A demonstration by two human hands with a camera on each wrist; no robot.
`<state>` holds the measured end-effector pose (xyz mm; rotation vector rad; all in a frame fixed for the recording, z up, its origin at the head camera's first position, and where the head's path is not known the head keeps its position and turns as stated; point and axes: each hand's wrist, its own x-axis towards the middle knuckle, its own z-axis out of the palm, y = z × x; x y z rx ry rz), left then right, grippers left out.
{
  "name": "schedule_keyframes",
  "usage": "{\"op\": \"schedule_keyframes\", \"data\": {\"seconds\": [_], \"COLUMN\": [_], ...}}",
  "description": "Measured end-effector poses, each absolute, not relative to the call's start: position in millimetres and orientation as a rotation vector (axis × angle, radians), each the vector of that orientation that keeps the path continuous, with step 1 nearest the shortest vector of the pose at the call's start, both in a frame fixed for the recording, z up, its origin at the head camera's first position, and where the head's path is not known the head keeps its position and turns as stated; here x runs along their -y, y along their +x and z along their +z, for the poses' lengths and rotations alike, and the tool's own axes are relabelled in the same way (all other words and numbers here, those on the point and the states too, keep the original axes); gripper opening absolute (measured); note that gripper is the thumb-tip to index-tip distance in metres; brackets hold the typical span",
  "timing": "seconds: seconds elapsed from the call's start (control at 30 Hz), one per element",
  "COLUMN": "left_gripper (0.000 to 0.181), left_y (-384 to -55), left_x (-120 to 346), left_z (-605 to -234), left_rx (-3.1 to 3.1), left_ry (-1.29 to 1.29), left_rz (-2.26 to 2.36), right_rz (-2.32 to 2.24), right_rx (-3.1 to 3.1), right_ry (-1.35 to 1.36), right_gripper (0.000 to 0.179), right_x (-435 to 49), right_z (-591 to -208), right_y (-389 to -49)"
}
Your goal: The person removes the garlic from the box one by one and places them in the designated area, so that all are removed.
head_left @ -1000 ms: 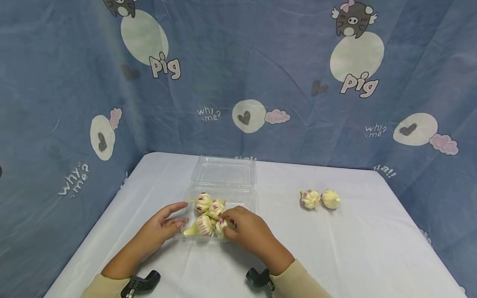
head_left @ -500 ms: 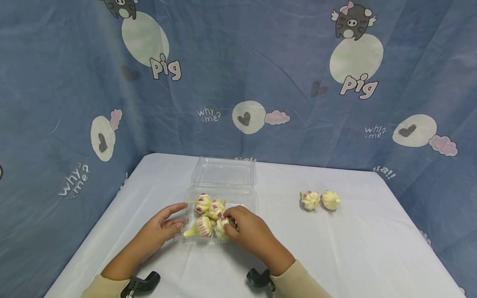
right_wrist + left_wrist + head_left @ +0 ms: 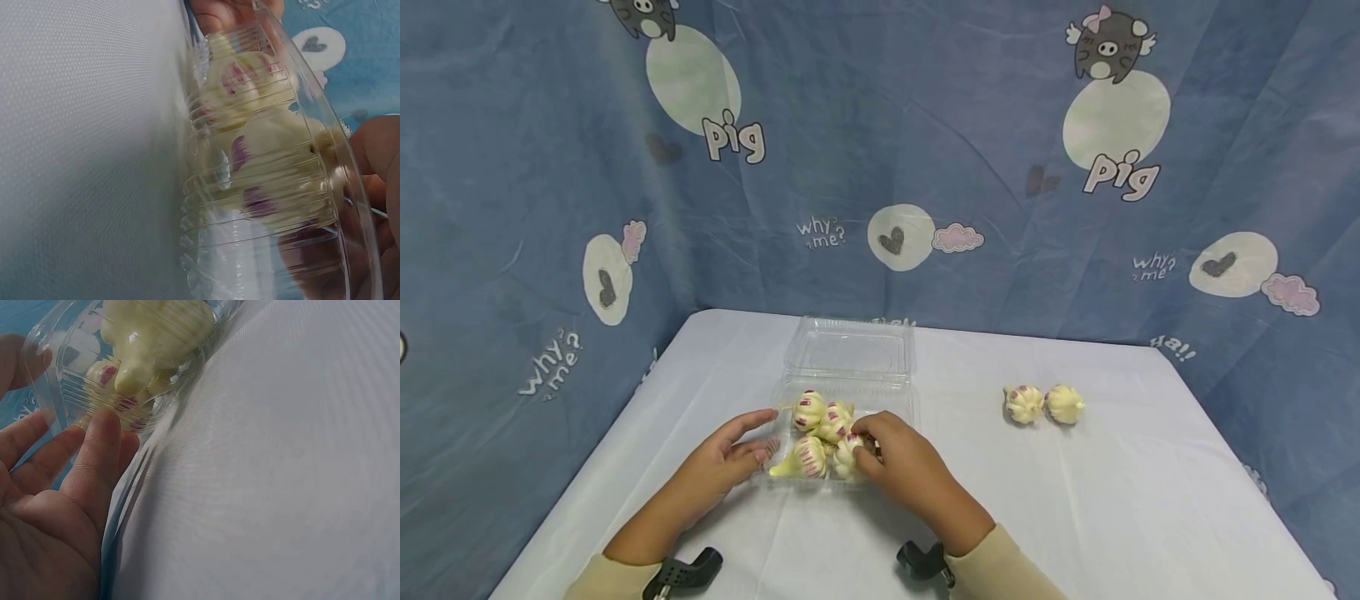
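Observation:
A clear plastic clamshell box (image 3: 891, 396) lies with its lid (image 3: 850, 348) folded back. In its base sit several whitish garlic bulbs with purple streaks, one (image 3: 808, 457) with its long pale stem toward the left. My right hand (image 3: 910, 462) reaches over the box's right side and pinches the front right garlic bulb (image 3: 846, 457). That bulb (image 3: 275, 169) shows through the ribbed wall in the right wrist view, fingers at its stem end. My left hand (image 3: 722, 458) rests at the box's left side, fingers loosely spread; in the left wrist view its fingertips (image 3: 103, 425) meet the wall.
Two more garlic bulbs, one streaked (image 3: 1024, 403) and one plainer (image 3: 1064, 404), lie side by side on the white tablecloth (image 3: 1150, 483) to the right. A blue printed curtain (image 3: 985, 150) stands behind the table and along both sides.
The front right bulb has turned a little in my right hand's fingers and shifted slightly. My left hand and the other bulbs have kept their places.

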<state>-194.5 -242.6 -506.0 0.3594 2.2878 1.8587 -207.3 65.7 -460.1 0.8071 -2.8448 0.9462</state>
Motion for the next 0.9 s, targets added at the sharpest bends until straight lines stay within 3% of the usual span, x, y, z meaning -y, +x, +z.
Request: {"op": "schedule_keyframes", "data": {"seconds": [0.9], "left_gripper": [0.064], "left_y": [-193.6], "left_x": [242.7], "left_z": [-504.4], "left_rx": [-2.306], "left_ry": [0.369], "left_rz": [1.844], "right_rz": [1.230], "right_rx": [2.698], "right_ry": [0.823], "right_gripper": [0.027], "right_x": [-71.5], "right_z": [-453.0], "right_y": [-206.8]}}
